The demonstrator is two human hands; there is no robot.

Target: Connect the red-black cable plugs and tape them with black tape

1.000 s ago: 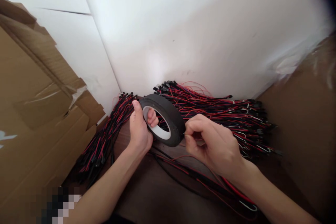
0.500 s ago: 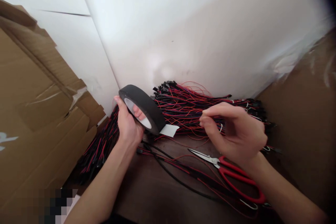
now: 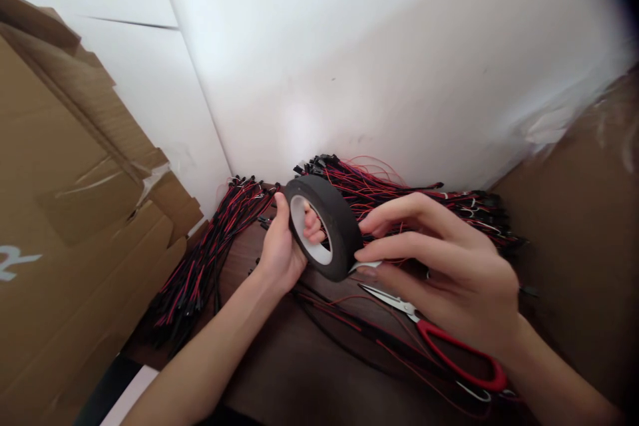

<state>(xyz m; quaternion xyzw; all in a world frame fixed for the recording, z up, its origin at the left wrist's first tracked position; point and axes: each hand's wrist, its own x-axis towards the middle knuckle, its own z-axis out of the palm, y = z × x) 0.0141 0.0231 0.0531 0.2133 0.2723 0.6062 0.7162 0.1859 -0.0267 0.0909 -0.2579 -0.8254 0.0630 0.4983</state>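
Observation:
My left hand point(image 3: 284, 249) grips a roll of black tape point(image 3: 333, 223) with a white core, thumb on the outer face and fingers through the hole. My right hand point(image 3: 449, 273) is beside the roll on its right, with thumb and fingers pinching the loose tape end point(image 3: 367, 266) at the roll's lower edge. Both hands hover over a dark brown table point(image 3: 299, 373). Red-handled scissors point(image 3: 444, 346) lie on the table just under my right hand, partly hidden by it.
Bundles of red and black wires with connectors point(image 3: 399, 203) pile against the white wall point(image 3: 379, 53); another bundle point(image 3: 204, 259) runs along the left. Flattened cardboard point(image 3: 74, 200) leans at the left, and a brown box point(image 3: 584, 213) stands at the right. Loose wires point(image 3: 359, 336) cross the table.
The roll swung left with a short tape flap free while my right hand lifted away. Now the roll is back at centre and my right hand pinches the tape end.

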